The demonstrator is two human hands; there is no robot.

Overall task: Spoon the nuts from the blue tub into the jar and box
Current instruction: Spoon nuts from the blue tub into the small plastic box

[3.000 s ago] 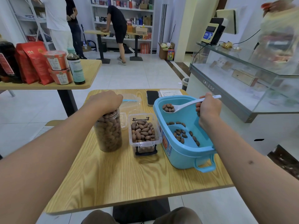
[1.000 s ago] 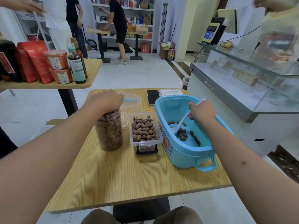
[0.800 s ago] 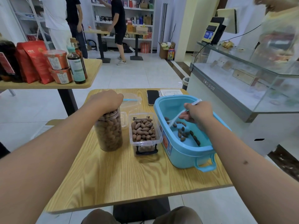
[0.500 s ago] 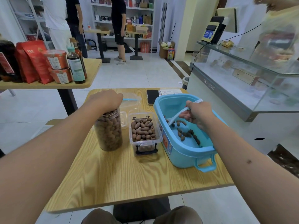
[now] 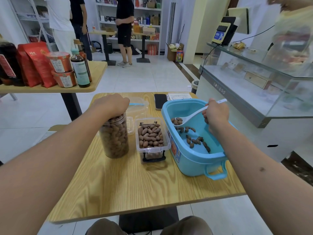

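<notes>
Three containers stand in a row across the wooden table (image 5: 135, 187): a clear jar (image 5: 114, 138) on the left, a clear box (image 5: 152, 141) in the middle, a blue tub (image 5: 191, 155) on the right. The near half of the tabletop is bare wood up to its front edge. The tub's handle (image 5: 216, 172) sits close to the table's right edge. Box and tub stand just beside each other; jar and box have a narrow gap between them.

Jar: packed with nuts nearly to the mouth. The left hand (image 5: 111, 105) lies over the top, fingers curled round the rim, holding it.
Box: heaped with nuts to the rim, black latch hanging at the near end.
Tub: mostly bare floor, a scatter of nuts (image 5: 196, 140) left along the bottom.

The right hand (image 5: 216, 114) grips the handle of a white spoon (image 5: 191, 116) above the tub's far side; the bowl carries a few nuts, raised clear of the tub floor.

Behind the row: a clear lid (image 5: 138, 106), a phone (image 5: 160, 101), a paper sheet (image 5: 179, 95) by the far edge.
</notes>
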